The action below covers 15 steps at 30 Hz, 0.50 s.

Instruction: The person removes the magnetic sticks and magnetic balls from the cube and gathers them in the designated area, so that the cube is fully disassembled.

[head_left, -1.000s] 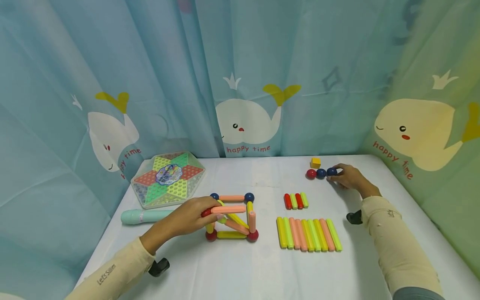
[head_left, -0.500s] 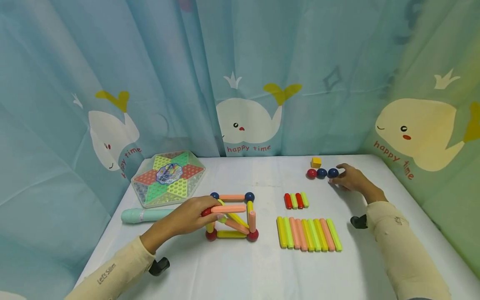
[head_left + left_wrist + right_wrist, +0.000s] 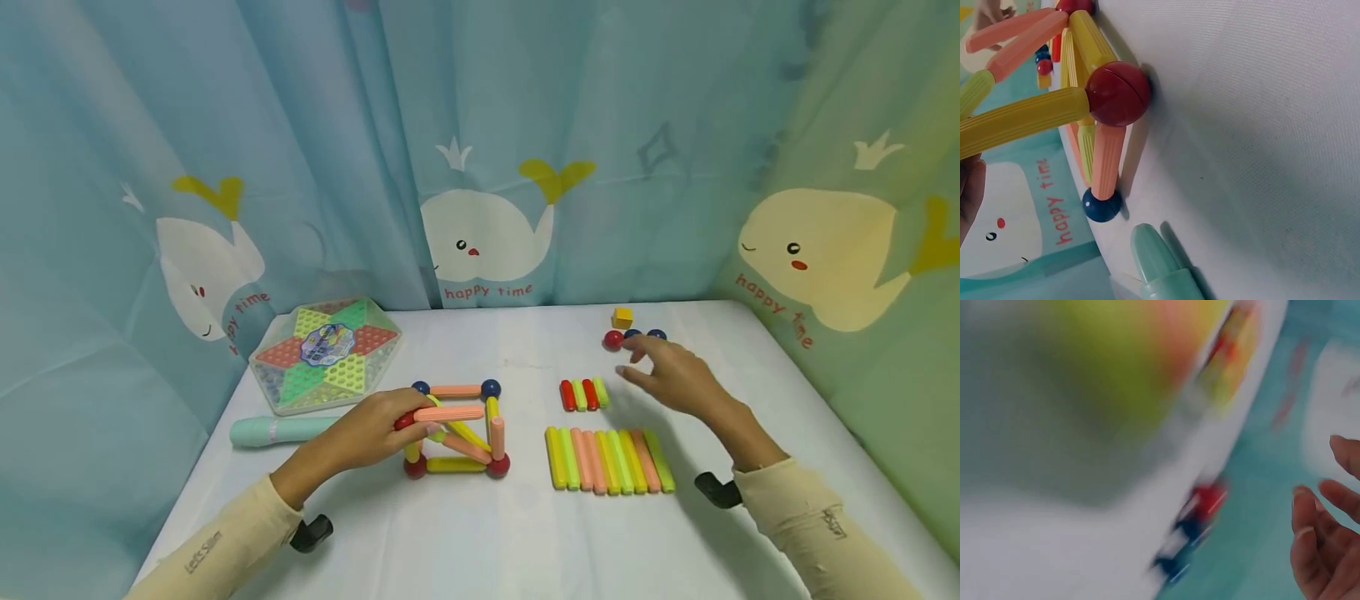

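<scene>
A stick-and-ball frame of yellow, pink and green rods stands on the white table, with red and blue balls at its corners. My left hand grips it at an upper red ball, from which a pink rod sticks out to the right. In the left wrist view a yellow rod rises from a lower red ball toward the fingers. Nothing is held in my right hand, which hovers with parted fingers near a loose red ball and two blue balls.
Short red and green rods lie in a row, with longer rods lined up nearer me. A yellow cube sits at the back. At left are a star-patterned board game and a mint-green cylindrical object.
My right hand has left the rightmost blue ball and moved left and nearer, above the table. My left hand keeps its grip on the frame. The head view has shifted slightly.
</scene>
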### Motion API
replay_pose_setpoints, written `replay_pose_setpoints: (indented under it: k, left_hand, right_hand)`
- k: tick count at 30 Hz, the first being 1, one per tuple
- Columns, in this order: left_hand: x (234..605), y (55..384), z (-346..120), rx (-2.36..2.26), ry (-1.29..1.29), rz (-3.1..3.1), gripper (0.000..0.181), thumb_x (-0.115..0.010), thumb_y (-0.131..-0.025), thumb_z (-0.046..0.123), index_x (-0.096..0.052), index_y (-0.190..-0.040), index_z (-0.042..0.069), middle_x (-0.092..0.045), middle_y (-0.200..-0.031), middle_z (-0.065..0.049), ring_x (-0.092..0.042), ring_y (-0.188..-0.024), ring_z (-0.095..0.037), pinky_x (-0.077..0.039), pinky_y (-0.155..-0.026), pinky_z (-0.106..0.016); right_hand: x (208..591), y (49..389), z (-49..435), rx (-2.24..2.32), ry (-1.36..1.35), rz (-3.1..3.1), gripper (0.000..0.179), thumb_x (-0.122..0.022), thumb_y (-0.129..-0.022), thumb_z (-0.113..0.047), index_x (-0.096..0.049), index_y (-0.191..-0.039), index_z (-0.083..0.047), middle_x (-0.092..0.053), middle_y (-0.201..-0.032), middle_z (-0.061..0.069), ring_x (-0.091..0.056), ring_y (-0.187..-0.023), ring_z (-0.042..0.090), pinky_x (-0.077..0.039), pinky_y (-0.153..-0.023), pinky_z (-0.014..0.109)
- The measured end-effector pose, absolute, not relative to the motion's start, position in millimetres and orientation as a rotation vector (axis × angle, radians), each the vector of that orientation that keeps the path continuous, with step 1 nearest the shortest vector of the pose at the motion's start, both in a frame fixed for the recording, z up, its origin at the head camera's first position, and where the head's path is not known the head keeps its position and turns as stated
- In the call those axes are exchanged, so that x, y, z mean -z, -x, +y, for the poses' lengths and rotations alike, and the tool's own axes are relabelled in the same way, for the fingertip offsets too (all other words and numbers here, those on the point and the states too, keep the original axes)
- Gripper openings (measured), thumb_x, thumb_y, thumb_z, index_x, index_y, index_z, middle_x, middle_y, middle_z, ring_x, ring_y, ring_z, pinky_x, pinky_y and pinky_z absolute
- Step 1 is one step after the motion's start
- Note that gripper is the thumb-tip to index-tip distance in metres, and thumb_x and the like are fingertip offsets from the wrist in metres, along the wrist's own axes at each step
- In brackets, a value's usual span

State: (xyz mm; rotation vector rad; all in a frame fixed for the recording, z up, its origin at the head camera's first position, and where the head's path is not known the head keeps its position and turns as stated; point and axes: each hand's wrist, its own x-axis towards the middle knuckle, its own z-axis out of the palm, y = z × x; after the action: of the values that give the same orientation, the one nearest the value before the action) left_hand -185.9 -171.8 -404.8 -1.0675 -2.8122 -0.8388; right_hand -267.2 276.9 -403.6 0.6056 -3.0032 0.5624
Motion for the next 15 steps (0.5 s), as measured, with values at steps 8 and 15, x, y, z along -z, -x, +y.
replay_pose_setpoints:
  k: [8,15]
  left_hand:
    - [404.1,186.3,-173.6,0.828,1.081,-2.786,0.023,-0.066,-0.099,0.031,-0.067,-0.112,0.012,-0.063,-0.090,0.007,-0.049,-0.074,-0.003,-0.044,-0.062,-0.020]
    - [405.0,183.3,-172.6,0.813,1.073,-2.800,0.025,-0.066,-0.098,0.032,-0.067,-0.113,0.012,-0.063,-0.092,0.007,-0.050,-0.075,-0.005,-0.045,-0.063,-0.020]
  right_hand:
    - [396.6,216.1,173.4,-0.808,-0.993,-3.114,0.037,-0.073,-0.093,-0.028,-0.067,-0.123,-0.009,-0.071,-0.103,0.000,-0.061,-0.088,0.012,-0.054,-0.078,0.029]
    - [423.3,198.9,129.9,-0.871,-0.989,-3.217,0.049,-0.077,-0.088,-0.035,-0.063,-0.127,-0.009,-0.070,-0.103,0.001,-0.062,-0.090,0.018,-0.053,-0.074,0.032]
